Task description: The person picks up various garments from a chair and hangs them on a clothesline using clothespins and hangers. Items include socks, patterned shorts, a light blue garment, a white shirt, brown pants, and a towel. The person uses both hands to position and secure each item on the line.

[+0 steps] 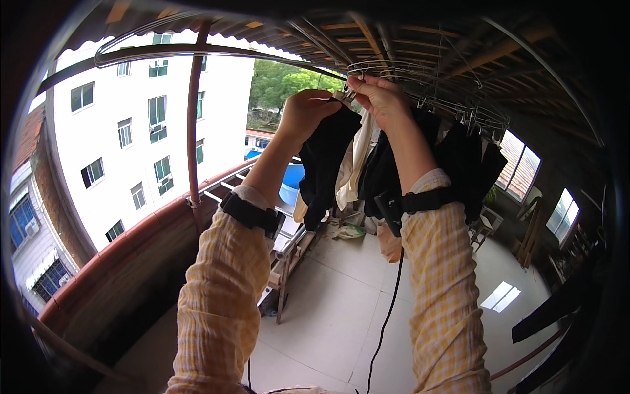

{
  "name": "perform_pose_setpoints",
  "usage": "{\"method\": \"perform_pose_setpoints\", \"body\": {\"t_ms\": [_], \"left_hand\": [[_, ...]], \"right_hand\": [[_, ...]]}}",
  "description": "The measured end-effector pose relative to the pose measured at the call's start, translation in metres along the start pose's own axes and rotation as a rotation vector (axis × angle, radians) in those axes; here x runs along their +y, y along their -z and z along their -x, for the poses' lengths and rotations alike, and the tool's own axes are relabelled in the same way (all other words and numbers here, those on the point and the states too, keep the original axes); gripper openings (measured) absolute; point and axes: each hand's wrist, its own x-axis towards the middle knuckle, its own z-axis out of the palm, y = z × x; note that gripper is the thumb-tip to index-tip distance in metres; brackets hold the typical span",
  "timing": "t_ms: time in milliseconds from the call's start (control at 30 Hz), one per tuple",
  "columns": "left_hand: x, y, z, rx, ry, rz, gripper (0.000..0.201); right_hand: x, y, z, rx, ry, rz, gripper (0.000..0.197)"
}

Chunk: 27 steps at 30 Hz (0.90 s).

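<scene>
Both of my arms reach up to a round wire drying hanger point(382, 64) under the roof. The top edge of a black sock point(328, 148) is pinched in my left hand point(303, 117), and the sock hangs down from there. My right hand point(380, 100) is closed on a small metal clip point(347, 96) at the sock's upper corner; its fingertips partly cover the clip. Just behind hangs a cream-coloured garment point(358, 161). Further right, several dark garments point(464, 157) hang from clips on a wire ring point(489, 117). My right forearm hides part of them.
A metal rail point(226, 50) runs overhead on the left. Below it stand a red-brown parapet point(154, 221) and a ladder point(228, 185). A blue basin point(292, 184) and a wooden bench point(283, 279) are beyond my left arm. A black cable point(387, 322) hangs by my right arm.
</scene>
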Motion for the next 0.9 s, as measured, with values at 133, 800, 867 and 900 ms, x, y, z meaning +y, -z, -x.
{"method": "perform_pose_setpoints", "body": {"t_ms": [133,800,867,900], "left_hand": [[0.003,-0.009,-0.003,-0.028,0.025,0.118,0.042],[-0.022,-0.035,-0.005,0.138,-0.334,0.115,0.03],[-0.024,-0.032,0.004,0.173,-0.369,-0.07,0.035],[-0.025,-0.029,0.014,0.229,-0.44,-0.273,0.04]], "right_hand": [[0.0,0.003,0.003,-0.082,-0.046,-0.147,0.021],[0.007,0.017,0.041,-0.033,0.109,0.305,0.051],[0.024,0.005,0.068,0.226,0.389,0.465,0.071],[0.032,0.003,0.089,0.279,0.55,0.605,0.073]]}}
